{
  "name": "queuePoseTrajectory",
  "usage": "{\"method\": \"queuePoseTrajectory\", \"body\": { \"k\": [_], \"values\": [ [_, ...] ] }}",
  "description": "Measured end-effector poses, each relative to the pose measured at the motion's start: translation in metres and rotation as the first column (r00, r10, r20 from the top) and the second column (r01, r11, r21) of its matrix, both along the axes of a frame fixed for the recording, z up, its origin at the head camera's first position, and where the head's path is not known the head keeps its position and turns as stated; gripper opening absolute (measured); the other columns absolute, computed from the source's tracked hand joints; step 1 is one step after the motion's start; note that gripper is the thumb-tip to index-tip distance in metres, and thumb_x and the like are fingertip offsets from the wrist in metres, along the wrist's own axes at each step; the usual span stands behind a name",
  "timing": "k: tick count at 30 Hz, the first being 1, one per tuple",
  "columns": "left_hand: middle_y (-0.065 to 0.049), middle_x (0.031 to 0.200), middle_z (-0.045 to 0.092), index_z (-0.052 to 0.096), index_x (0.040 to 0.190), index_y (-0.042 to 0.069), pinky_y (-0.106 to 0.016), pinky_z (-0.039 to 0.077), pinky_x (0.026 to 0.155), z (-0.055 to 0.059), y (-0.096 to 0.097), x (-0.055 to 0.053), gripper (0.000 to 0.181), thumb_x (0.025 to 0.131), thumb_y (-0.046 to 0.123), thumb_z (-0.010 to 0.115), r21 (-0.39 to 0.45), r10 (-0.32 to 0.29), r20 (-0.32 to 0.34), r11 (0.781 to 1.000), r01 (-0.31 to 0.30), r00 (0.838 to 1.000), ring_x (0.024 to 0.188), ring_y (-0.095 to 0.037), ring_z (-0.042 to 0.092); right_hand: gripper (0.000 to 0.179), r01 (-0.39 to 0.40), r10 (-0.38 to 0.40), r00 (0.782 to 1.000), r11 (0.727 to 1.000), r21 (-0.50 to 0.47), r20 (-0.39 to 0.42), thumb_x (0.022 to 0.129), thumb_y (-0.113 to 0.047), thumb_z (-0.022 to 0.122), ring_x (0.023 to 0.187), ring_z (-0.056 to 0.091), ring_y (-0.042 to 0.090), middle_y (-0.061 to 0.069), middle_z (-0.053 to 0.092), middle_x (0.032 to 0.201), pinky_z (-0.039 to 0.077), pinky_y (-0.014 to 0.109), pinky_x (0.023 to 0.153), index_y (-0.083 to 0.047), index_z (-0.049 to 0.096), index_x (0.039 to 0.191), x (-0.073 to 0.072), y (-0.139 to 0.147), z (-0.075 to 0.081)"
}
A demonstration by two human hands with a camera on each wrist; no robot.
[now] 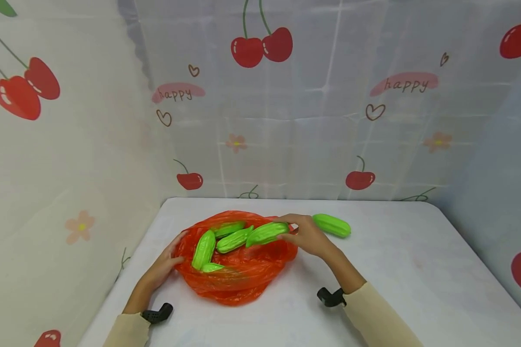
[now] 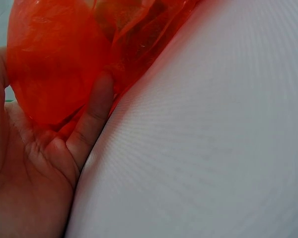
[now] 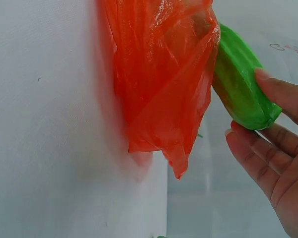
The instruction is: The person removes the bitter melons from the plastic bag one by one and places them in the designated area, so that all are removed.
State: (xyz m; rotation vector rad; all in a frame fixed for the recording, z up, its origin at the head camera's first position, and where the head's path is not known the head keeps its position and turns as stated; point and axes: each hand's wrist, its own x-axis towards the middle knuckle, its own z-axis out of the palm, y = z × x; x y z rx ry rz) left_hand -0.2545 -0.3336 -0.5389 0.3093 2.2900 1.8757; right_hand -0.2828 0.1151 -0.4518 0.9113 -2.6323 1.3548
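Observation:
A red plastic bag [image 1: 252, 284] stands with its mouth wide on the white table. Inside it lie several green ridged gourds [image 1: 204, 249], glossy and elongated. My left hand [image 1: 161, 265] holds the bag's left side; the left wrist view has the thin red plastic [image 2: 54, 64] against its palm and fingers. Over the right part of the bag's mouth, my right hand [image 1: 306, 234] grips one gourd [image 1: 267, 233] by its end. In the right wrist view the thumb and fingers pinch this gourd [image 3: 243, 84], whose far end passes behind the bag's edge.
One more green gourd [image 1: 332, 225] lies on the white table [image 1: 399, 274], to the right of the bag and beyond my right hand. A curtain [image 1: 295, 120] printed with cherries hangs behind the table and along its sides. Each wrist carries a small black device [image 1: 157, 313].

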Motion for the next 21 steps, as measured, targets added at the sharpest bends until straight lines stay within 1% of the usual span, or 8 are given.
{"method": "queuePoseTrajectory", "body": {
  "k": [3,8,10,13,17,21],
  "values": [
    [-0.016,0.169,0.005,0.016,0.163,0.014,-0.015,0.042,0.098,0.0,0.0,-0.001,0.085,0.088,-0.006,0.05,0.017,-0.008,-0.005,1.0,0.008,1.0,0.149,-0.038,0.013,0.045,0.004,-0.002,0.999,0.999,-0.053,0.035,0.086,-0.012,0.08,0.106,0.062,0.023,0.0,0.07,0.122,0.059,0.028,0.078,-0.012,0.07,0.13,0.002,0.006,0.0],
    [-0.016,0.169,0.005,0.015,0.163,0.014,-0.016,0.044,0.098,0.0,0.0,-0.001,0.086,0.088,-0.006,0.051,0.024,-0.01,-0.003,1.0,0.01,1.0,0.149,-0.035,0.015,0.045,0.021,-0.016,0.998,0.995,-0.095,0.054,0.086,-0.015,0.081,0.106,0.062,0.024,0.0,0.07,0.122,0.059,0.027,0.078,-0.014,0.07,0.129,0.007,0.016,0.0],
    [-0.016,0.169,0.006,0.016,0.163,0.014,-0.016,0.044,0.098,-0.001,0.0,-0.001,0.086,0.087,-0.006,0.052,0.027,-0.001,0.001,1.0,0.001,1.0,0.149,-0.033,0.016,0.044,0.029,-0.024,0.998,0.994,-0.101,0.054,0.086,-0.017,0.081,0.105,0.062,0.024,0.0,0.071,0.122,0.059,0.028,0.078,-0.015,0.071,0.129,0.01,0.02,0.0],
    [-0.015,0.169,0.006,0.015,0.163,0.013,-0.015,0.043,0.098,-0.001,-0.001,-0.001,0.087,0.087,-0.005,0.052,0.02,-0.003,-0.004,1.0,0.003,1.0,0.149,-0.035,0.014,0.043,0.063,-0.058,0.997,0.993,-0.104,0.051,0.085,-0.018,0.082,0.104,0.063,0.023,0.0,0.071,0.121,0.059,0.027,0.078,-0.018,0.072,0.127,0.015,0.027,0.002],
    [-0.014,0.169,0.007,0.017,0.163,0.015,-0.014,0.041,0.099,-0.002,0.0,-0.001,0.086,0.087,-0.005,0.051,0.019,-0.012,-0.013,1.0,0.012,1.0,0.151,-0.037,0.011,0.043,0.114,-0.11,0.993,0.989,-0.094,0.044,0.084,-0.018,0.082,0.102,0.064,0.022,0.0,0.072,0.118,0.059,0.026,0.077,-0.017,0.072,0.126,0.021,0.037,0.002],
    [-0.012,0.17,0.007,0.018,0.163,0.016,-0.014,0.041,0.098,-0.003,0.0,-0.002,0.086,0.087,-0.006,0.05,0.027,-0.014,-0.008,1.0,0.014,1.0,0.151,-0.039,0.01,0.043,0.142,-0.141,0.99,0.986,-0.089,0.024,0.083,-0.018,0.083,0.099,0.064,0.022,0.0,0.071,0.114,0.058,0.025,0.075,-0.016,0.073,0.125,0.024,0.048,-0.002]
  ]
}}
